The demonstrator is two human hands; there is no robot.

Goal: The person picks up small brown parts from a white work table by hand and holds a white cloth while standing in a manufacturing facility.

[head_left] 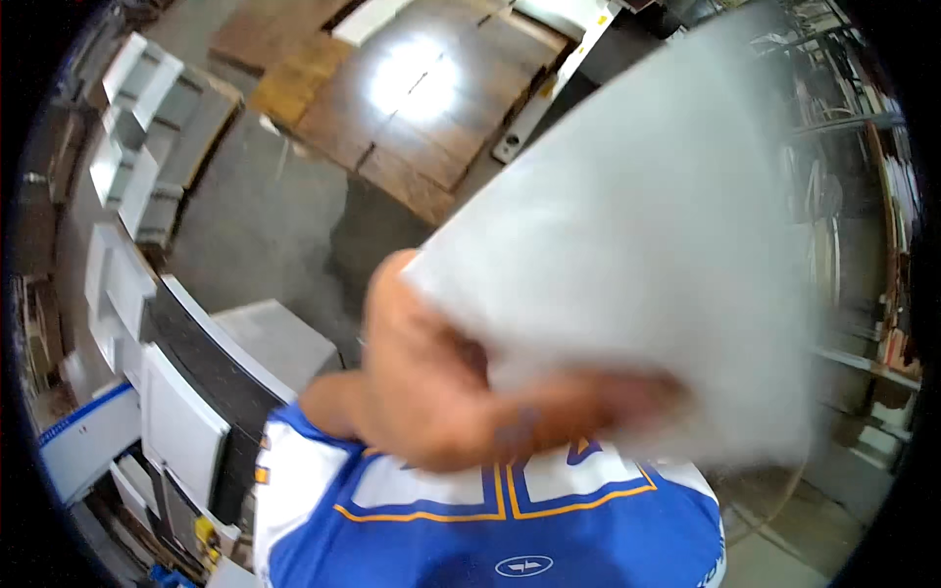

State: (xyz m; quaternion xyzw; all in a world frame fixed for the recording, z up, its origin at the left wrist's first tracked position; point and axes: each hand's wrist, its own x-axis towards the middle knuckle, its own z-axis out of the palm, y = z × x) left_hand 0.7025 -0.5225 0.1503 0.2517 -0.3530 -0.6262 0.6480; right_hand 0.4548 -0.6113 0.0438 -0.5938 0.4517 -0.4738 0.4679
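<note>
A large white flat panel (627, 235) is held up close in front of me, tilted and smeared by motion, so its exact kind cannot be made out. My left hand (431, 372) grips its lower left edge, with the thumb stretched across the near face and the other fingers hidden behind. My right hand does not show; the panel covers much of the right side.
White cabinet-like pieces (123, 284) line the left, beside a dark curved surface (206, 363). Brown wooden sheets (412, 137) lie on the floor ahead under a bright glare. A pale box (279, 338) stands at left. Loaded shelving (887, 196) runs along the right.
</note>
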